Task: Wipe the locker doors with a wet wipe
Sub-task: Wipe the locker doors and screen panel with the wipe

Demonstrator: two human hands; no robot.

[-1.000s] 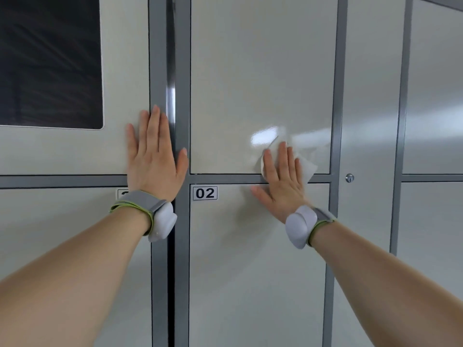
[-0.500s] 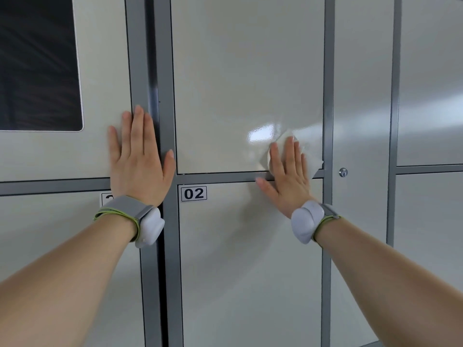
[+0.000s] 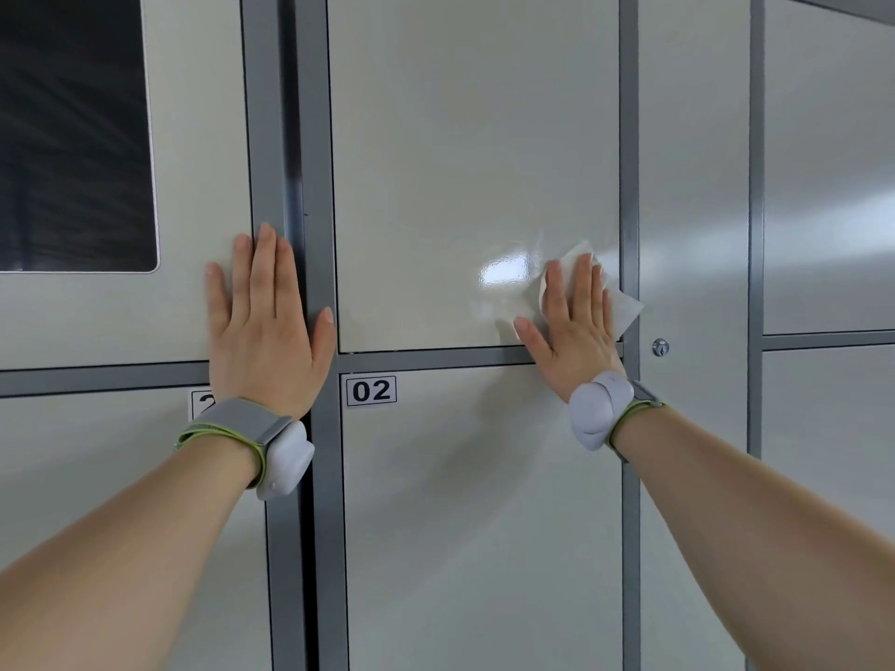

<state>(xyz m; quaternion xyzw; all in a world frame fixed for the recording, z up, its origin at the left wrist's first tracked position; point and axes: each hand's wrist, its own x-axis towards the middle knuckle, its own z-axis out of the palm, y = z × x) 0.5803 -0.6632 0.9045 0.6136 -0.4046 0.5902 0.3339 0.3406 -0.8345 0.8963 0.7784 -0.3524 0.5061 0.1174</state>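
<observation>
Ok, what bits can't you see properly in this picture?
Head view:
The number label left of 02: the left wristband covers all but part of one digit.
The wet wipe: mostly under the right hand.
The dark window: cut off by the left edge, too dark inside.

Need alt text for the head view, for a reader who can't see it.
The right hand presses a white wet wipe flat against the lower right corner of the locker door above the 02 label. The left hand lies flat on the neighbouring door to the left, near a dark window.
</observation>
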